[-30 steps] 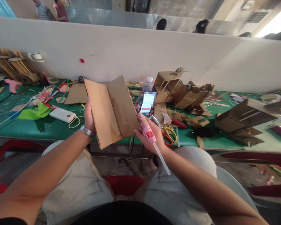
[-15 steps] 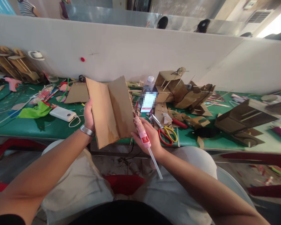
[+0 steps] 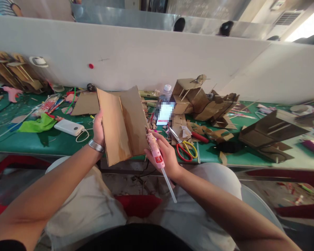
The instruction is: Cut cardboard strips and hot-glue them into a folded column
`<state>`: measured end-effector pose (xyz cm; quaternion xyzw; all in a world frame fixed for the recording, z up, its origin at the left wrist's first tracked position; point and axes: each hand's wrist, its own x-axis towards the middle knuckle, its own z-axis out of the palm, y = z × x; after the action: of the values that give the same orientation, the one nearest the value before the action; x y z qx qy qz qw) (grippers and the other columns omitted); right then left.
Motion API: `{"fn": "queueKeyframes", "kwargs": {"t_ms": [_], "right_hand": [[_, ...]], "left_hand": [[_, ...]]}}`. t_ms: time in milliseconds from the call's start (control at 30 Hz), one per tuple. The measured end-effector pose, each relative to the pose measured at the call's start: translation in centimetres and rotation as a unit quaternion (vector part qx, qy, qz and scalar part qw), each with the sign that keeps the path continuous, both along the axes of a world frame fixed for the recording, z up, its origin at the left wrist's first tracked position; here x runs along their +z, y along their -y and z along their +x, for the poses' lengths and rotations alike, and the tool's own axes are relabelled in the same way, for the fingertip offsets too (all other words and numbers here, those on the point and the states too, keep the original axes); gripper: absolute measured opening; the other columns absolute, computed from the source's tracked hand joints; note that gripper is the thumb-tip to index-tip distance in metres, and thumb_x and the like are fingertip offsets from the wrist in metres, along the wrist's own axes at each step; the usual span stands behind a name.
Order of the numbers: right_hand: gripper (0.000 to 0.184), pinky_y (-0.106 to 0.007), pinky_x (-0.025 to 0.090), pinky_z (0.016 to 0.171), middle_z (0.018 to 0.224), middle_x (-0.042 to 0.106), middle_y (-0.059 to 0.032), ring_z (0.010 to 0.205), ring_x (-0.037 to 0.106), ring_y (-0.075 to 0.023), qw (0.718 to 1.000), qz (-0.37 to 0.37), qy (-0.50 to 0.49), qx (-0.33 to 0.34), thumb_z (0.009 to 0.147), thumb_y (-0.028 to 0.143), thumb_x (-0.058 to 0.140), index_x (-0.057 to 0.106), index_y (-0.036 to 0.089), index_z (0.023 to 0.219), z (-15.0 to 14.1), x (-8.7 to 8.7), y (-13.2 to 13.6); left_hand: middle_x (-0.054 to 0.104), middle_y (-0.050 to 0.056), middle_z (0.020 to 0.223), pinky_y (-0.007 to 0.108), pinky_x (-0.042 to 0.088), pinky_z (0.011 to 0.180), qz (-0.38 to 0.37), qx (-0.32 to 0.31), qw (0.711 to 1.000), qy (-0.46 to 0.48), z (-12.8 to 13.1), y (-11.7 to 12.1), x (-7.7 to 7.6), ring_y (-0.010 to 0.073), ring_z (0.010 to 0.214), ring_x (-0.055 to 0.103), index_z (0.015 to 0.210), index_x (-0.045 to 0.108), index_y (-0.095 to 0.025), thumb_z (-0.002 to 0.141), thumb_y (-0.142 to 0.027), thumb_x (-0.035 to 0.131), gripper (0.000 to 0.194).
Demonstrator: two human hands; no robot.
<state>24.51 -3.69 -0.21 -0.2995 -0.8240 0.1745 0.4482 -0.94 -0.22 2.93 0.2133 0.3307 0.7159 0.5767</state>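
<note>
My left hand [image 3: 98, 129] grips the left edge of a folded piece of cardboard [image 3: 116, 129], its fingers hidden behind the panel. A crease runs down the cardboard, which is tilted and held above the table's front edge. My right hand [image 3: 169, 153] is closed around a pink hot glue gun [image 3: 154, 144], with a clear glue stick [image 3: 169, 184] poking out of its back end. The gun's tip lies close to the right edge of the cardboard; whether they touch I cannot tell. Right of that hand lie red-and-yellow-handled scissors [image 3: 187, 150].
Behind the cardboard, a lit phone [image 3: 165, 113] leans near a plastic bottle [image 3: 166, 92]. Cardboard models [image 3: 272, 132] stand on the right of the green table [image 3: 75, 148]. A white power bank [image 3: 69, 128], green cloth [image 3: 38, 123] and another pink glue gun [image 3: 12, 94] lie left.
My right hand has shifted slightly left with the glue gun, and the gun has turned more upright in view. The cardboard stays in my left hand with only a slight shift.
</note>
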Motion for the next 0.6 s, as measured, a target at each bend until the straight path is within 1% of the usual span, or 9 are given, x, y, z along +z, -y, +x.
{"fn": "queueKeyframes", "kwargs": {"t_ms": [67, 200, 300, 367, 500, 600], "right_hand": [[0.017, -0.044, 0.054, 0.114, 0.15, 0.061, -0.0175, 0.137, 0.062, -0.0259, 1.0, 0.003, 0.006, 0.001, 0.098, 0.025, 0.066, 0.066, 0.021, 0.114, 0.14, -0.04, -0.1], [0.01, -0.043, 0.057, 0.11, 0.152, 0.059, -0.0166, 0.137, 0.062, -0.0256, 1.0, 0.004, 0.011, 0.01, 0.099, 0.023, 0.062, 0.065, 0.023, 0.108, 0.4, -0.28, -0.27], [0.008, -0.041, 0.057, 0.108, 0.153, 0.058, -0.0173, 0.137, 0.062, -0.0253, 1.0, 0.01, 0.011, 0.024, 0.099, 0.02, 0.06, 0.064, 0.022, 0.106, 0.49, -0.38, -0.4], [0.011, -0.042, 0.056, 0.11, 0.153, 0.058, -0.017, 0.137, 0.062, -0.0258, 1.0, 0.007, 0.01, 0.021, 0.099, 0.021, 0.061, 0.064, 0.022, 0.109, 0.47, -0.29, -0.5], [0.022, -0.046, 0.054, 0.113, 0.148, 0.062, -0.0161, 0.137, 0.062, -0.0273, 1.0, 0.003, 0.001, 0.007, 0.096, 0.024, 0.066, 0.064, 0.023, 0.118, 0.27, 0.17, -0.59], [0.021, -0.046, 0.057, 0.109, 0.138, 0.066, -0.0159, 0.13, 0.065, -0.0273, 1.0, 0.012, -0.005, 0.001, 0.094, 0.021, 0.067, 0.065, 0.023, 0.114, 0.18, 0.55, -0.52]], "left_hand": [[0.082, 0.009, 0.104, 0.044, 0.061, 0.099, 0.001, 0.009, 1.0, 0.004, 0.11, 0.04, 0.13, 0.0372, 0.121, 0.07, 0.11, 0.076, -0.02, 0.085, -0.054, 0.069, 0.043], [0.081, 0.008, 0.097, 0.042, 0.061, 0.097, 0.001, 0.028, 0.999, 0.018, 0.16, -0.04, 0.35, 0.032, 0.108, 0.075, 0.106, 0.076, -0.018, 0.09, -0.049, 0.066, 0.037], [0.082, 0.007, 0.095, 0.037, 0.063, 0.09, -0.005, 0.026, 0.999, 0.019, 0.04, -0.06, 0.42, 0.029, 0.102, 0.076, 0.106, 0.077, -0.018, 0.092, -0.048, 0.062, 0.036], [0.082, 0.007, 0.1, 0.036, 0.064, 0.087, -0.005, 0.011, 1.0, 0.018, 0.0, 0.04, 0.43, 0.0287, 0.104, 0.075, 0.111, 0.077, -0.019, 0.093, -0.049, 0.059, 0.039], [0.079, 0.01, 0.121, 0.038, 0.063, 0.092, 0.011, -0.04, 0.999, 0.017, 0.2, 0.42, 0.37, 0.0315, 0.119, 0.07, 0.124, 0.074, -0.02, 0.092, -0.059, 0.058, 0.053], [0.079, 0.009, 0.123, 0.04, 0.062, 0.093, 0.011, -0.056, 0.998, 0.014, 0.46, 0.49, 0.17, 0.0327, 0.121, 0.07, 0.127, 0.072, -0.02, 0.089, -0.062, 0.062, 0.057]]}}
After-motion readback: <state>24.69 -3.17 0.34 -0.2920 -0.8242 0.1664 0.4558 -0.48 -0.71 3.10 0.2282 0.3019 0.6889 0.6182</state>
